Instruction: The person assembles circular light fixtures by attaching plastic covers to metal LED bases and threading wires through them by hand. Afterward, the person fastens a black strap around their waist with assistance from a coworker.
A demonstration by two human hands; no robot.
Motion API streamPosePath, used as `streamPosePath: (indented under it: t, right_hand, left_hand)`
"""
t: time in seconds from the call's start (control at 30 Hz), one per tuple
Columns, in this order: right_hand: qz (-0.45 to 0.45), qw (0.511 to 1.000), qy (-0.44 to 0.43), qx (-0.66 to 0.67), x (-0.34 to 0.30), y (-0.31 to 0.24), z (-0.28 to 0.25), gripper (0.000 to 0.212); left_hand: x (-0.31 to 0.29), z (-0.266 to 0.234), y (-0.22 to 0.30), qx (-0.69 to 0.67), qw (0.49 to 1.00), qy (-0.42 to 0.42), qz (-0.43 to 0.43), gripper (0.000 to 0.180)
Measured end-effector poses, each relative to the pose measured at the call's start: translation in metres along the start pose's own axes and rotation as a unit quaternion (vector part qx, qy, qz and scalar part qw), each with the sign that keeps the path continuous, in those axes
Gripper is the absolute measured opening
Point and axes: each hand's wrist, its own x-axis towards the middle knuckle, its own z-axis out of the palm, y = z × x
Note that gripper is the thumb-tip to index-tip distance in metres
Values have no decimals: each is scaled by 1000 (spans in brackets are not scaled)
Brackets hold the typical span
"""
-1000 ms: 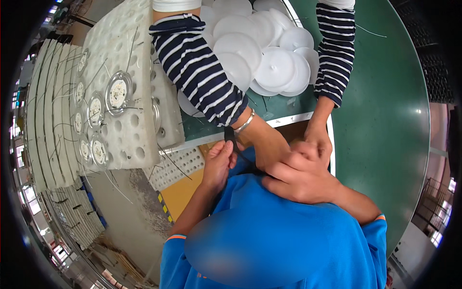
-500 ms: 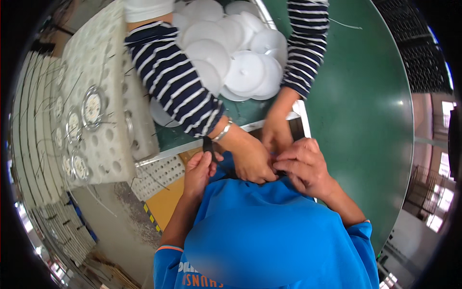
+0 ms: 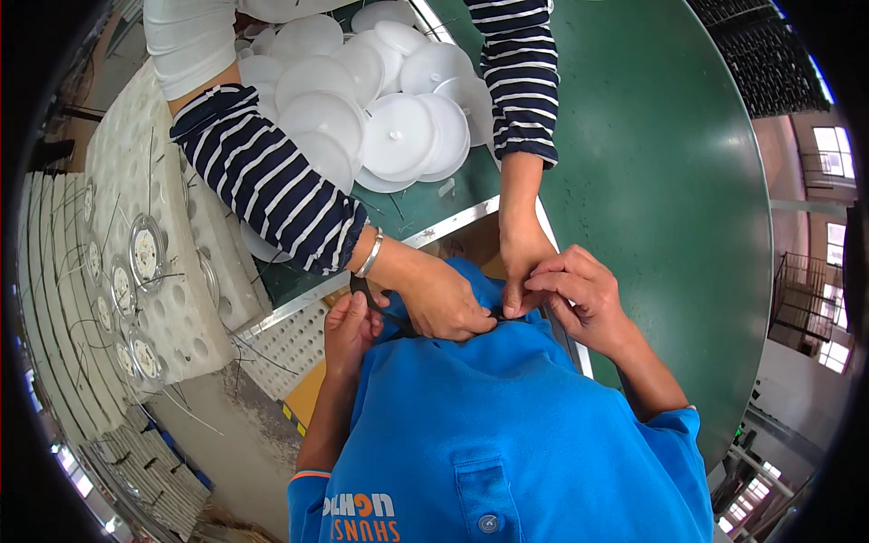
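A black strap (image 3: 360, 284) runs along the front of my blue shirt (image 3: 425, 389) at the waist. My left hand (image 3: 348, 328) grips the strap between thumb and fingers. A co-worker in striped sleeves reaches in from the far side. Their braceleted hand (image 3: 442, 297) has its fingers closed at the middle of the strap. Their other hand (image 3: 525, 255) presses thumb and fingers at the shirt, right of that. Close beside it, my right hand (image 3: 588, 303) has curled fingers; what they hold, if anything, I cannot make out.
White round discs (image 3: 398, 136) are heaped on the green table (image 3: 652, 181) beyond the hands. To the left stands a pale foam block (image 3: 172, 312) with holes, carrying round metal-rimmed lamp parts (image 3: 145, 253) and thin wires. A metal edge strip (image 3: 294, 308) borders the table.
The view has shifted, so the discs and table sit further left. The co-worker's other hand has come down to the shirt front. My left hand stays on the strap.
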Motion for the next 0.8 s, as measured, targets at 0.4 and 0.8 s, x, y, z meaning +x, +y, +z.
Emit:
streamPosePath:
  t: [0.4,0.8]
  right_hand:
    - [3,1000,-13,12,-9,-7,2,28]
    - [88,995,-38,25,-26,-10,3,24]
  left_hand:
    - [-2,-5,-7,2,1000,-5,-9,23]
    - [-3,-8,-3,44,999,-6,-29,25]
